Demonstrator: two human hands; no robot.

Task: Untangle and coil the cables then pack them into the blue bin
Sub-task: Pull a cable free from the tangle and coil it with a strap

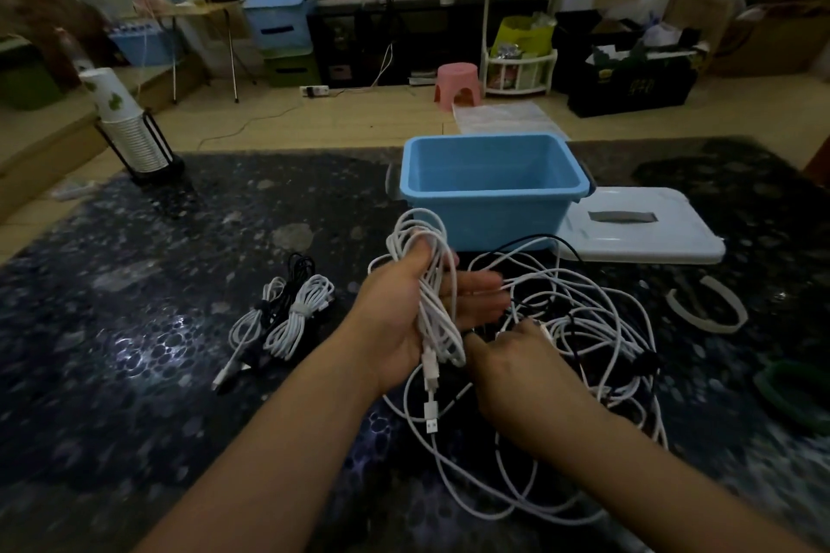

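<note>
While the left hand [406, 319] clasps a white coil [433, 296], the right hand [523, 366] pinches the tangle [584, 328] just rightward; bin [494, 189] waits empty behind, nearer the left.

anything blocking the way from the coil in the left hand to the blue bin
Nothing visible does. The white coil in the left hand sits just in front of the blue bin, which is open, its lid lying beside it.

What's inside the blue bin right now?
Nothing shows in the blue bin: its far walls and most of the floor look bare. The near wall hides the front strip of the floor. The tied cable bundles lie on the table.
</note>
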